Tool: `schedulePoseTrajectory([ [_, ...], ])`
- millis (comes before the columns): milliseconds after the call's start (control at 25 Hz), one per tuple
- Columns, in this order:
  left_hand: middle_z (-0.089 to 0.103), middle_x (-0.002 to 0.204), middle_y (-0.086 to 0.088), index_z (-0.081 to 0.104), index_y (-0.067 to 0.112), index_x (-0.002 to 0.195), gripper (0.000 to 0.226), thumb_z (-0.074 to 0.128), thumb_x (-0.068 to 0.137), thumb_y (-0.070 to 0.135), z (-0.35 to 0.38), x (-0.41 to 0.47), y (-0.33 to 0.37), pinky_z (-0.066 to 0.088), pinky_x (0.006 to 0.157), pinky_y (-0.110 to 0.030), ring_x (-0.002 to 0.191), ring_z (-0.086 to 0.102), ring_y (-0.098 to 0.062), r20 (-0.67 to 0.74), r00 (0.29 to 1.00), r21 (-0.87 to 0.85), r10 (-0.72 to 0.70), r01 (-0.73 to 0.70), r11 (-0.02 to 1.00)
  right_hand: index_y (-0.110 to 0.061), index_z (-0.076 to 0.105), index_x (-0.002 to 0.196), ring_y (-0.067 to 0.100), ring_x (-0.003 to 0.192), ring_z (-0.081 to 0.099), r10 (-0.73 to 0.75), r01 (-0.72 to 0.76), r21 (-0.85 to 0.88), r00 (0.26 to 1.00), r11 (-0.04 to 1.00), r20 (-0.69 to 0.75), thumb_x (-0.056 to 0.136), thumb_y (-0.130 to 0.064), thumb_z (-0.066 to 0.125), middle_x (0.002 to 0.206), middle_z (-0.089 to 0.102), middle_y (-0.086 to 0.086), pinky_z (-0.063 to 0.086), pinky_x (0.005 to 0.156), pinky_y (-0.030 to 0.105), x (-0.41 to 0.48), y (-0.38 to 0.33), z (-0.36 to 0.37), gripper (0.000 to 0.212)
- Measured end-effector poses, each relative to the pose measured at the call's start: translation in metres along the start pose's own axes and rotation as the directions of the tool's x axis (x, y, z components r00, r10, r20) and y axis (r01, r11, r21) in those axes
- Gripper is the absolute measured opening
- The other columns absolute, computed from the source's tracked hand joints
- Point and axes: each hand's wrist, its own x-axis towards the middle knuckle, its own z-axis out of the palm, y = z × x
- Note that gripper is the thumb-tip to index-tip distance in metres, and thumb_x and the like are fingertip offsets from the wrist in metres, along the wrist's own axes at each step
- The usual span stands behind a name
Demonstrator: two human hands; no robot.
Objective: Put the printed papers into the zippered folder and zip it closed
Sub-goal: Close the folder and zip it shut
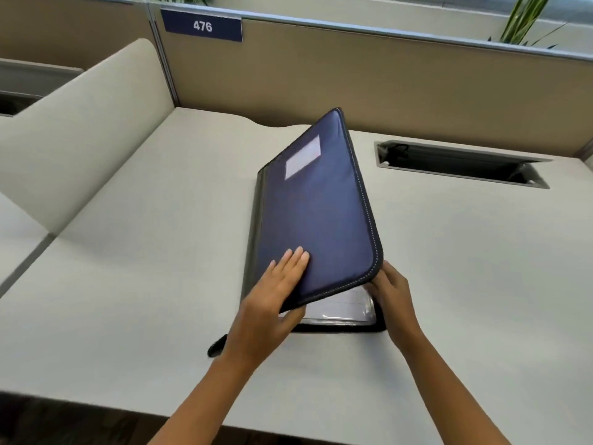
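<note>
Nearest the camera, the left hand (276,300) clasps the front edge of the zippered folder's (317,213) raised blue cover, fingers (293,260) flat on top and the thumb tucked under it. The right hand (390,292) grips the cover's front right corner; its fingertips are hidden behind the zipper edge, so how tightly it holds is hard to say. The folder lies mid-desk (128,252), its cover tilted up from the spine on the left, half open. Under the cover only a strip of the printed papers (343,308) shows, lying inside behind a glossy clear sleeve; their print is too blurred to read. A pale label (303,157) on the cover is likewise unreadable. A dark strap (217,345) pokes out beside the left wrist, its far end hidden. Farther right, a cable slot (462,163) is cut into the desk. Behind, the partition (385,78) bears a blue sign (202,25) reading "476"; plant leaves (523,20) are cut off at the top.
</note>
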Motion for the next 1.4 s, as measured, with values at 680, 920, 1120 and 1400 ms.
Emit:
schedulePoseTrajectory([
  [680,0.063,0.127,-0.003,0.064,0.012,0.121,0.068,0.083,0.064,0.041,0.050,0.010,-0.022,0.051,0.089,-0.055,0.116,0.059,-0.031,0.386,0.901,0.367,0.197,-0.345,0.864,-0.020,0.053,0.129,0.012,0.097,0.058,0.118,-0.219,-0.326,0.946,0.919,-0.303,0.087,-0.012,0.064,0.121,0.063,0.000,0.044,0.085,0.021,-0.007,0.004,-0.003,0.044],
  [920,0.051,0.140,0.000,0.053,0.010,0.132,0.073,0.072,0.071,0.046,0.051,0.009,-0.022,0.024,0.113,-0.053,0.135,0.038,-0.029,0.421,0.905,0.215,0.065,-0.169,0.962,-0.012,0.052,0.128,0.026,0.105,0.058,0.146,-0.287,-0.448,0.935,0.847,-0.323,0.084,-0.011,0.062,0.118,0.060,0.011,0.048,0.090,0.035,-0.003,-0.006,0.003,0.045],
  [1120,0.058,0.127,0.012,0.065,0.016,0.121,0.043,0.072,0.080,0.026,0.033,0.008,-0.025,0.017,0.115,-0.026,0.130,0.045,-0.010,0.185,0.966,-0.083,-0.182,0.200,0.976,-0.011,0.055,0.125,0.025,0.114,0.044,-0.083,-0.145,-0.626,0.944,0.766,-0.320,0.085,-0.008,0.063,0.121,0.055,0.010,0.039,0.095,0.029,-0.026,-0.009,0.009,0.041],
  [1400,0.066,0.096,0.033,0.073,0.031,0.094,0.021,0.065,0.086,0.014,-0.032,-0.024,-0.056,0.039,0.085,-0.004,0.103,0.053,0.015,-0.047,0.836,-0.188,-0.547,0.530,0.827,-0.012,0.067,0.096,0.010,0.082,0.053,-0.298,0.359,-0.596,0.933,0.718,0.204,0.087,-0.008,0.063,0.090,0.063,-0.002,0.041,0.076,0.013,-0.069,-0.007,0.073,0.010],
])
